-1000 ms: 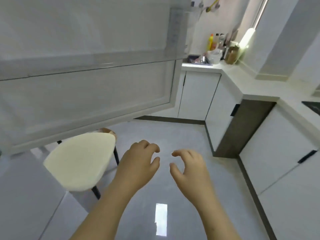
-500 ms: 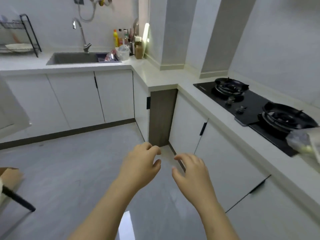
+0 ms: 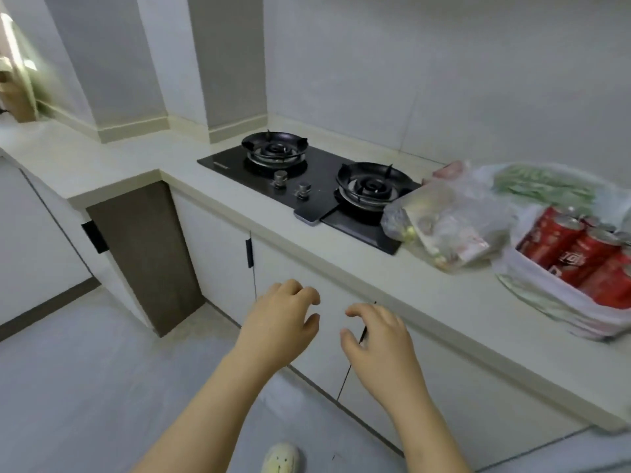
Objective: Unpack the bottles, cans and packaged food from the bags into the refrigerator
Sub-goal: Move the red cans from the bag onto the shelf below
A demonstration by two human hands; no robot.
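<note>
Two hands: left hand and right hand hang side by side, a little apart, in front of the cupboard doors and below the counter edge.
Left hand: palm down, fingers loosely curled, grasping nothing.
Right hand: palm down, fingers loosely curled, thumb pointing toward the left hand, grasping nothing.
Bags: all on the counter at the right, well apart from both hands.
Clear bag: lies just right of the hob, its left end over the hob's near right corner; the packaged food inside is too blurred to name.
White bag: just right of the clear bag, open at the top, running out of view at the right edge.
Cans: red, packed close together inside the white bag, silver tops showing.
Green pack: behind both bags, on the wall side, wrapped in thin plastic.
Pink pack: behind the clear bag, near the wall, blurred.
Hob: black, two burners with two knobs toward its front edge.
Floor: grey, with a pale slipper at the bottom edge between the forearms.
</note>
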